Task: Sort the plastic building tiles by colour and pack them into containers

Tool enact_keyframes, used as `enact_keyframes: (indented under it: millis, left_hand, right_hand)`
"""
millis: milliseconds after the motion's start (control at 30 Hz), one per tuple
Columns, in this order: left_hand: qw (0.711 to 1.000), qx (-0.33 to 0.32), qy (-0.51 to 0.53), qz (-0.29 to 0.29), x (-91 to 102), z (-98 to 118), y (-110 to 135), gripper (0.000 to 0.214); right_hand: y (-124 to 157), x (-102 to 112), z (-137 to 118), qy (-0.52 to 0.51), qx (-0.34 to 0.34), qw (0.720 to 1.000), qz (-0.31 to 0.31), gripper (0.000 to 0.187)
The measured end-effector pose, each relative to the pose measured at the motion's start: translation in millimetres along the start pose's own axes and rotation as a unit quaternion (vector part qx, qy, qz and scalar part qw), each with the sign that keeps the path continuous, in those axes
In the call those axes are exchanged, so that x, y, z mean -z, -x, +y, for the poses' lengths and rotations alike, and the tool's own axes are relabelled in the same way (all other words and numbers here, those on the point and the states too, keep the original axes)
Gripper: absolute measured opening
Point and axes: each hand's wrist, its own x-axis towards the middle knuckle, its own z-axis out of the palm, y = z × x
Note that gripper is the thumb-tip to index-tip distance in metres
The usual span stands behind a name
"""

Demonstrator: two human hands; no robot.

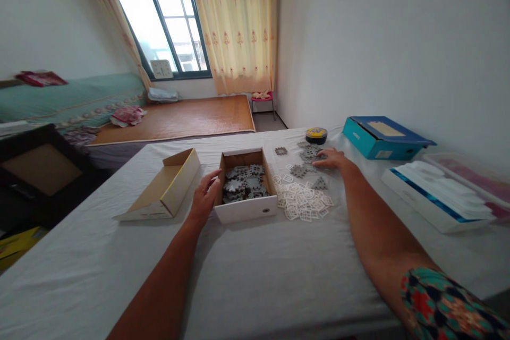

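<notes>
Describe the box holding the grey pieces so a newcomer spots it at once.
On the surface covered with a pale cloth, find the left hand. Beside its fingers stands an open white box with a brown inside. Unlike the open cardboard lid left of it and the blue box near the wall, it holds a pile of grey, notched pieces.

I see the left hand (206,191) at the left wall of an open white box (244,212) filled with grey toothed pieces (255,183). On my right, the right hand (331,158) is over a loose grey cluster (308,152) on the cloth-covered bench (255,276); I cannot tell whether its fingers grip one. White square frames (305,202) lie heaped nearer me. A round yellow-topped container (316,135) stands beyond the cluster, and a cardboard lid (157,191) lies left of the box.
</notes>
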Motion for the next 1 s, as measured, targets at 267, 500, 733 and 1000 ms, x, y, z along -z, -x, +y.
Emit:
enact_keyframes:
  millis: [267, 500, 733, 1000]
  left_hand:
    - [1.0, 0.009, 0.005, -0.012, 0.3, 0.0, 1.6, 0.047]
    - [1.0, 0.001, 0.002, -0.004, -0.1, -2.1, 0.2, 0.047]
    - [1.0, 0.007, 0.001, -0.008, 0.9, 3.2, 2.1, 0.047]
    - [1.0, 0.01, 0.007, -0.011, 0.2, 12.3, 4.7, 0.045]
  right_hand:
    - [2.0, -19.0, -15.7, -0.043, -0.149, 0.986, 0.062, 0.104]
    - [11.4, -13.6, -31.8, -0.02, -0.073, 0.997, 0.028, 0.068]
    - [16.6, -21.8, -42.5, -0.023, -0.04, 0.995, 0.09, 0.045]
    - [12.3, -18.9, -40.4, -0.035, -0.086, 0.995, 0.045, 0.108]
